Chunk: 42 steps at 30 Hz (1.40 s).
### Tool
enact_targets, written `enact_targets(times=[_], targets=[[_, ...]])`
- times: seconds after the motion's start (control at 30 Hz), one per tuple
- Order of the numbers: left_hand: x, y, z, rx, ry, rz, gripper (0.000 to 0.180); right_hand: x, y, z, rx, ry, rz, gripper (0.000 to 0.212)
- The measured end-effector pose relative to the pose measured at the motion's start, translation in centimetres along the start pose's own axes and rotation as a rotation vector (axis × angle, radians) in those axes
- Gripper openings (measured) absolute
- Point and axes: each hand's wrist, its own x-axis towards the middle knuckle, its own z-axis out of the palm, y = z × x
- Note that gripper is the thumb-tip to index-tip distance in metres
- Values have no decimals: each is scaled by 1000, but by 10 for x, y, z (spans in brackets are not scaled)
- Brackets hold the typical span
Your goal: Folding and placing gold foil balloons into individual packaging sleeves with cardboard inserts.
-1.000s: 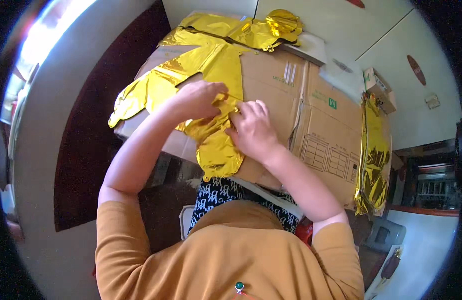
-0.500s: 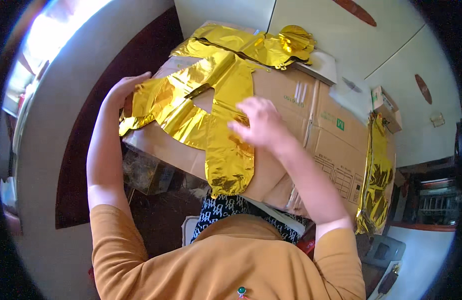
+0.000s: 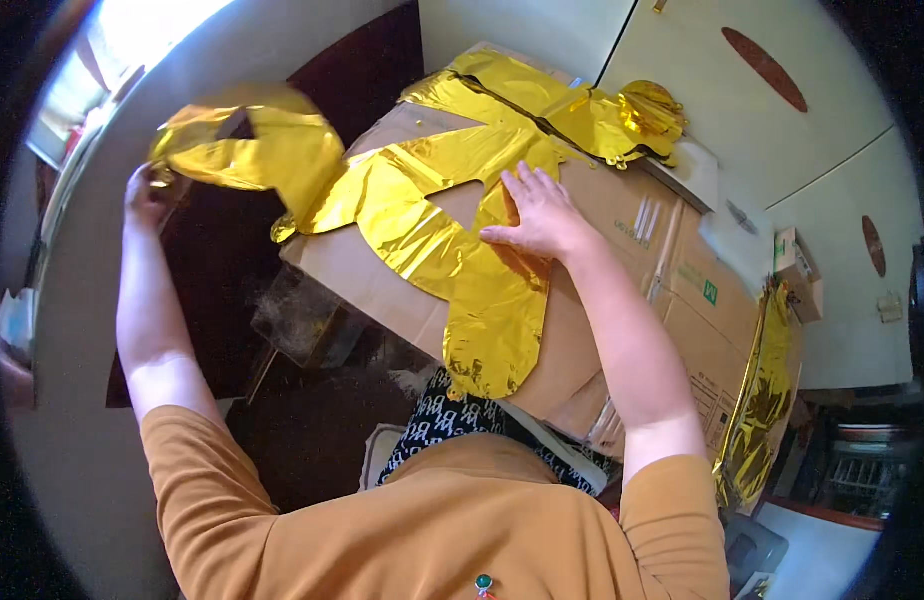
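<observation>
A flat, shiny gold foil balloon, uninflated and with cut-out gaps, lies across a brown cardboard box. My left hand is closed at the far left, pinching the outer end of the balloon. That end is lifted off the box and stretches out past its left edge. My right hand rests on the foil beside the middle gap, its fingers spread. Another sheet of gold foil, with a dark line along it, lies at the back of the box.
A folded bundle of gold foil lies along the box's right side. Near it stands a small open carton. A white flat box sits at the back right, before pale cabinet doors. A grey wall curves down the left.
My left hand has moved outward to the left and drawn the balloon's folded end open off the box. My right hand has shifted slightly away from me and its fingers have spread on the foil.
</observation>
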Motion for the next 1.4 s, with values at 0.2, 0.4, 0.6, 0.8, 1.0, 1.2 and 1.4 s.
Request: enact_targets(times=[0.2,0.4,0.6,0.8,1.0,1.2,1.4], targets=[[-48,86,-66,-246,155,510,45,7,0,3,10,17,-28,110],[-289,10,244,558,-4,1006,32,4,28,21,96,103,10,117],[-499,-87,426,568,-989,1303,24,-6,27,51,59,570,-93,77],[-524,-150,448,628,-1095,1193,34,-59,100,80,876,749,95,49],[-516,-169,450,513,-1016,1254,28,-216,97,3,1916,150,386,56],[-505,-170,448,483,-1130,1354,31,-196,67,44,1579,126,282,68],[-452,-123,388,393,-1316,822,47,-200,25,33,412,493,-70,43]])
